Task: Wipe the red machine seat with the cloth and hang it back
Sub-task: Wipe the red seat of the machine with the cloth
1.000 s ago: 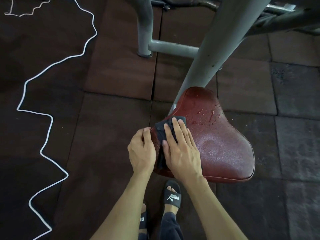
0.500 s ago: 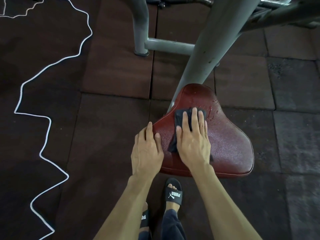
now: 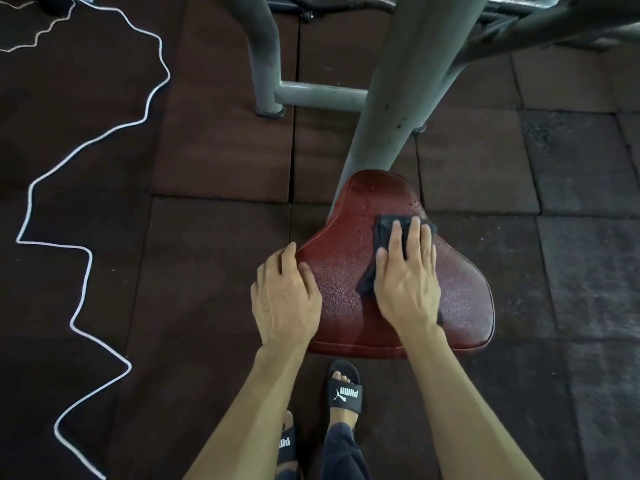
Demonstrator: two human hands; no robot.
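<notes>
The red machine seat (image 3: 460,306) is a padded, wedge-shaped cushion fixed to a grey post, wet with droplets near its narrow far end. A dark cloth (image 3: 384,233) lies flat on the seat's upper middle. My right hand (image 3: 405,282) presses down on the cloth with fingers spread, covering most of it. My left hand (image 3: 284,299) rests on the seat's left edge, fingers curled over the rim, holding no cloth.
A grey steel frame post (image 3: 408,84) rises just behind the seat, with a crossbar (image 3: 318,95) and a leg to the left. A white cord (image 3: 86,258) zigzags over the dark rubber floor tiles at left. My feet in black slides (image 3: 344,389) stand below the seat.
My right hand has slid the cloth across the seat from its left edge to the upper middle, toward the right. My left hand has stayed at the left rim.
</notes>
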